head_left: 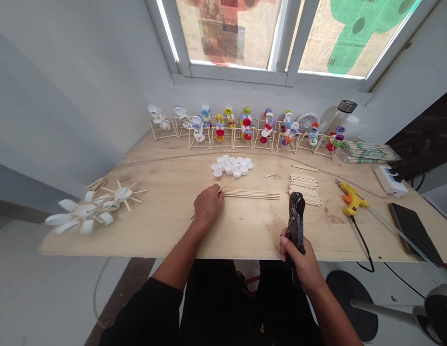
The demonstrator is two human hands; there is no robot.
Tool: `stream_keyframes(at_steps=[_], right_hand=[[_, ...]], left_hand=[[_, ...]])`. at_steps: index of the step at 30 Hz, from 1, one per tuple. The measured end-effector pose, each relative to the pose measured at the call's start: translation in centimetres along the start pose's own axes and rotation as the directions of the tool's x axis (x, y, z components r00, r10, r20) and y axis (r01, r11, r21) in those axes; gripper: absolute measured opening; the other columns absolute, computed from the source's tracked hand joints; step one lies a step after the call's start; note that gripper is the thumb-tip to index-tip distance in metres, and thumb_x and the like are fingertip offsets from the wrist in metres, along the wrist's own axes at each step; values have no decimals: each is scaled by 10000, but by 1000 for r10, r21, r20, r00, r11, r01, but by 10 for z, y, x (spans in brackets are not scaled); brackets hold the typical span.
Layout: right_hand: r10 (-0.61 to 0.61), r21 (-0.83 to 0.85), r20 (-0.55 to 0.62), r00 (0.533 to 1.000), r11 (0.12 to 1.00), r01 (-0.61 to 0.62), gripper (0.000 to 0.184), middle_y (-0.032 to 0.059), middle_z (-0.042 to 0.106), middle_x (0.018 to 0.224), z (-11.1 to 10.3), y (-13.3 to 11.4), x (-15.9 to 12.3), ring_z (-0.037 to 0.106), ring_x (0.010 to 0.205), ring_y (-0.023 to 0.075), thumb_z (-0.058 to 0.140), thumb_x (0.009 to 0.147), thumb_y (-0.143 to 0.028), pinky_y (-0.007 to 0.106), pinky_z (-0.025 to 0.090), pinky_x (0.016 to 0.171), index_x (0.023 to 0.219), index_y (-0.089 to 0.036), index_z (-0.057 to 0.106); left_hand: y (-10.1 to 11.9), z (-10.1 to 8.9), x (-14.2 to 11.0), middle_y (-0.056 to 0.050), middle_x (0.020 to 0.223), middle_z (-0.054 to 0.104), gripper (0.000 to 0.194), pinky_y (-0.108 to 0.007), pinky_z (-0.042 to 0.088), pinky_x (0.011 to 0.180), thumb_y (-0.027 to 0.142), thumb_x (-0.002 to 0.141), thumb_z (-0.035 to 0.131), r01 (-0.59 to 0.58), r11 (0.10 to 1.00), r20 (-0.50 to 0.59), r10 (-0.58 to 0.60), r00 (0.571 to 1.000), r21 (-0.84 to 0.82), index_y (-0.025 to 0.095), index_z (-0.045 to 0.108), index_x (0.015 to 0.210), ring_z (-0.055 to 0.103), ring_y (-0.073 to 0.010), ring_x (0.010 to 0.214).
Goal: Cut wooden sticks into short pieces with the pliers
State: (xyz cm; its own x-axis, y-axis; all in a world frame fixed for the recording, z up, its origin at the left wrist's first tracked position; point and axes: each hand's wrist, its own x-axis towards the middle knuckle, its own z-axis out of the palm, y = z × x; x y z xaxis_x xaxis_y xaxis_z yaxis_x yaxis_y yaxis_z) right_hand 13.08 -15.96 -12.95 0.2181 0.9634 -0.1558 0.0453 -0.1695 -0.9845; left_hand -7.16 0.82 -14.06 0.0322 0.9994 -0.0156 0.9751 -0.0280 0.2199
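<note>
My left hand (pixel 208 207) is closed around a thin wooden stick (pixel 229 183), resting at the table's middle. The stick's far end reaches a pile of white bottle caps (pixel 232 166). Just right of that hand, several long sticks (pixel 254 194) lie side by side. In my right hand (pixel 303 259), fingers wrapped round its grip, is a black hand cutter (pixel 296 218) with its head pointing up and away; whether its jaws are apart I cannot tell. Beyond it lies a stack of short cut sticks (pixel 303 186).
Bottle-cap wheels on stick frames (pixel 233 137) line the back, near a fan (pixel 307 123). At left lie white spoked wheels (pixel 123 194). On the right are a yellow glue gun (pixel 353 198) with its cord, a power strip (pixel 390 180), a phone (pixel 414 230) and bagged sticks (pixel 369 152).
</note>
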Motion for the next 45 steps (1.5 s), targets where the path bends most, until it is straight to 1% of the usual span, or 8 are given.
stream_keyframes(at_steps=[15,22,26,33,40,43,45], right_hand=[[-21,-10,8,1000,1000,21,190,-48,465,545,0,2,0,431,508,111,518,822,-361,240,357,529,851,-175,502],[-18,-6,11,1000,1000,18,191,-49,463,547,0,2,0,427,506,110,519,821,-365,237,348,524,851,-177,498],[-22,-6,10,1000,1000,22,199,-51,458,551,0,2,0,429,508,111,521,818,-371,240,354,531,851,-176,497],[-20,-10,13,1000,1000,21,205,-50,453,548,-1,2,0,425,505,110,523,815,-376,237,353,520,841,-175,496],[-24,-13,10,1000,1000,24,188,-47,471,536,0,1,0,433,507,112,526,811,-361,235,359,530,836,-176,507],[-25,-19,15,1000,999,25,192,-48,468,545,0,1,0,432,507,113,520,815,-367,238,360,531,842,-178,503],[-27,-23,16,1000,999,27,194,-51,459,543,0,1,0,427,506,113,514,821,-371,239,356,528,845,-179,496]], left_hand=[[1,4,1,-75,861,656,217,-287,364,563,337,823,380,12,1000,-22,-12,1000,1,213,559,840,599,-249,831],[0,-1,12,-77,870,662,200,-286,362,539,319,795,411,17,1000,-10,-17,1000,-15,210,574,833,599,-260,821],[2,-2,18,-76,890,662,202,-287,371,547,293,783,415,5,1000,-10,-6,1000,-22,214,583,862,597,-264,836],[4,0,18,-89,896,660,217,-296,389,567,292,781,421,8,999,-16,-9,1000,-40,215,586,898,595,-273,834],[2,4,19,-98,854,659,167,-299,382,571,292,751,471,7,993,-47,-13,999,-117,208,588,836,591,-280,812],[2,6,18,-96,797,652,118,-293,365,561,274,726,498,-2,982,-86,-14,996,-187,202,582,767,584,-276,781],[1,6,18,-80,734,636,88,-282,348,546,269,714,514,-13,968,-124,-19,992,-252,199,566,704,576,-257,738]])
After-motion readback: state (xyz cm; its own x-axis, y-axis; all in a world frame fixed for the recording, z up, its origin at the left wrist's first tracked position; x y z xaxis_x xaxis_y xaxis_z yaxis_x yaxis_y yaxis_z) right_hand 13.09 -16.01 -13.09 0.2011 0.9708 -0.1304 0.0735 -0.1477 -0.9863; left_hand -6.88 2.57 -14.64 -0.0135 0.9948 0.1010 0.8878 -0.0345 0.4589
